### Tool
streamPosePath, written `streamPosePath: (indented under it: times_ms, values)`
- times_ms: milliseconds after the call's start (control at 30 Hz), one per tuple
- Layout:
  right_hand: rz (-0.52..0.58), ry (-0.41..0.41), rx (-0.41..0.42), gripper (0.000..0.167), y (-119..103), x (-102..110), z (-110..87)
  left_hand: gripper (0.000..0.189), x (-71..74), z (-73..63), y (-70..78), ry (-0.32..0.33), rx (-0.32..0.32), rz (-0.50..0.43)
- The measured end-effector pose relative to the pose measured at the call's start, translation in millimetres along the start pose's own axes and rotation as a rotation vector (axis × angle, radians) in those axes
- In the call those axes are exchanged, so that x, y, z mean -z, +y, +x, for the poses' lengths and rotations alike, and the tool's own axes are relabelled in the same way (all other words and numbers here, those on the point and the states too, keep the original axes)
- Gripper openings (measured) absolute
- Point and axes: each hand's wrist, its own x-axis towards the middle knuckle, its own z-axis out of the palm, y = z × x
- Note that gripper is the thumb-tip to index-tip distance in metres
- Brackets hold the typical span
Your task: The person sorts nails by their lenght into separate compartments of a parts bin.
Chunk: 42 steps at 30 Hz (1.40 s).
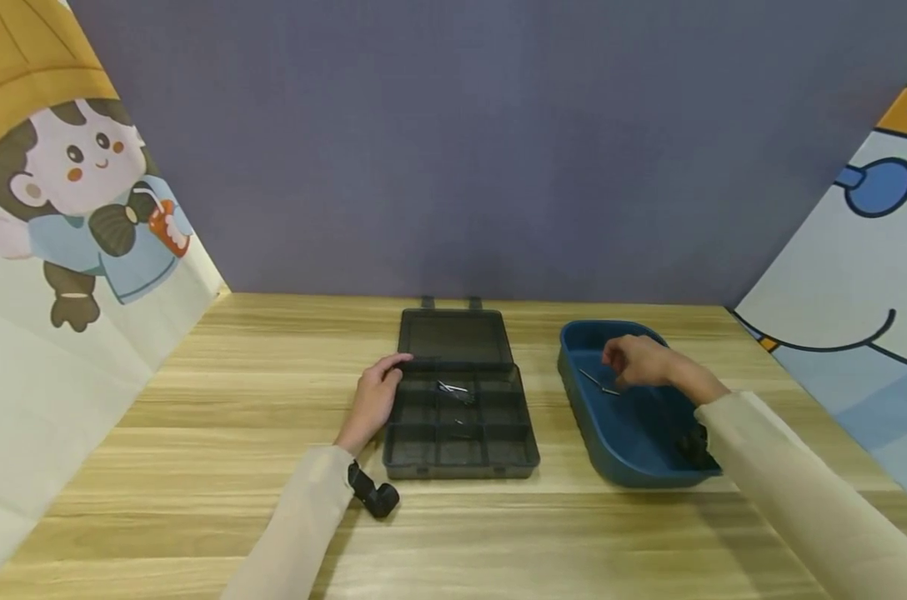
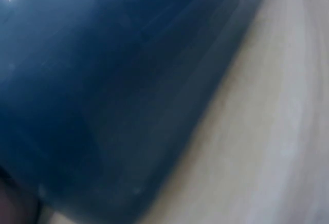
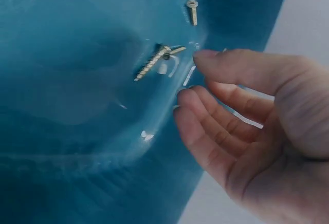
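My left hand (image 1: 374, 404) rests against the left side of a dark translucent compartment box (image 1: 498, 454), its index fingertip at the hinge line. The box's lid (image 1: 453, 333) is folded back. A few thin shiny pieces of metal (image 1: 453, 388) lie in its middle compartments. On the right, my right hand (image 3: 236, 116) reaches into a blue plastic bin (image 1: 611, 458), thumb apart from the fingers and nothing visibly gripped. Close to those fingertips lie a pointed screw (image 3: 150, 66) and a smaller screw (image 3: 193, 12) on the bin floor. The left wrist view is a blur of dark plastic (image 2: 118, 90).
The box and bin stand apart on a wood-grain table (image 1: 258, 392). Behind it rises a grey-purple wall (image 1: 453, 150). Side panels with cartoon prints bound the table: a child figure (image 1: 101, 183) on the left, blue and orange shapes on the right.
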Motion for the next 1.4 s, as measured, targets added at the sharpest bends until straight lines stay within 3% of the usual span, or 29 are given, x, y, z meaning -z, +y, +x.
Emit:
streamPosePath:
  times_ms: [267,700,1400]
  values:
    - [0.033,-0.038,-0.03,0.036,8,-14,7.8,0.032,-0.1,-0.5,-0.7,0.012,-0.016,0.0]
    - [0.02,-0.079,-0.076,0.017,15,-23,7.9,0.032,-0.9,-1.4,1.0,0.006,-0.009,0.006]
    - [0.006,-0.081,-0.039,0.008,16,-28,5.5,0.032,-0.3,-3.0,-2.2,0.005,-0.017,0.004]
